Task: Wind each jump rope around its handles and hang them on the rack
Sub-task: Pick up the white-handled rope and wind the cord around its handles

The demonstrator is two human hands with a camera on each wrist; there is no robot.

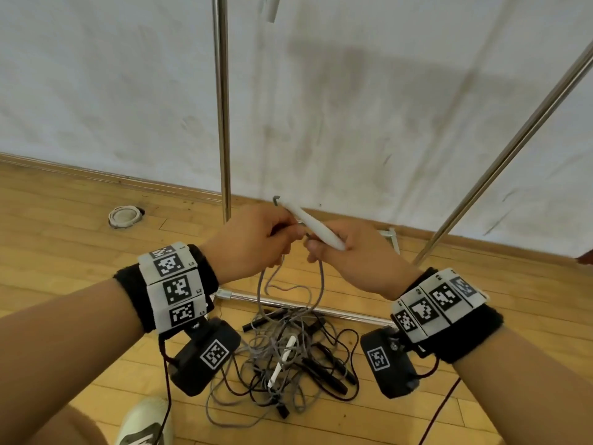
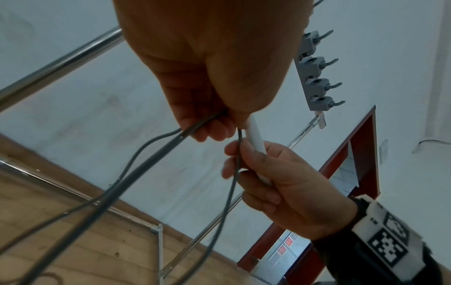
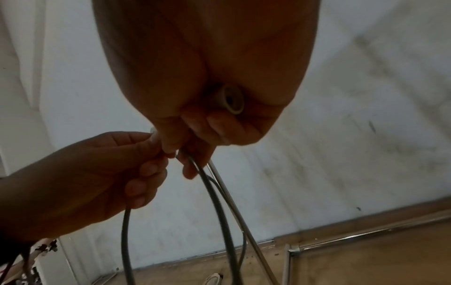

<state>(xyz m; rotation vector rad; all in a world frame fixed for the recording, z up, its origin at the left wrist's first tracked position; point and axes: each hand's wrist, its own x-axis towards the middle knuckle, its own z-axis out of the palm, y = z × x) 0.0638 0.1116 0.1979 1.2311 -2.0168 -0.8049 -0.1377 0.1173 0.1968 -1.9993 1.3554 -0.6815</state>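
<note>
My right hand (image 1: 324, 248) grips a white jump rope handle (image 1: 308, 223) that points up and to the left, with its grey rope (image 1: 321, 277) passing under the fingers. In the left wrist view the right hand (image 2: 280, 183) wraps round the handle (image 2: 255, 138). My left hand (image 1: 272, 239) pinches the grey rope beside the handle, and two strands (image 2: 151, 154) hang down from it. The handle's open butt end (image 3: 233, 100) shows in the right palm. The rope's second white handle (image 1: 282, 361) lies in the pile on the floor.
A tangle of grey and black ropes with black handles (image 1: 324, 374) lies on the wooden floor below my hands. The rack's chrome uprights (image 1: 223, 107) (image 1: 513, 149) and base bar (image 1: 305, 308) stand by the white wall. A rail of grey hooks (image 2: 314, 73) hangs higher up.
</note>
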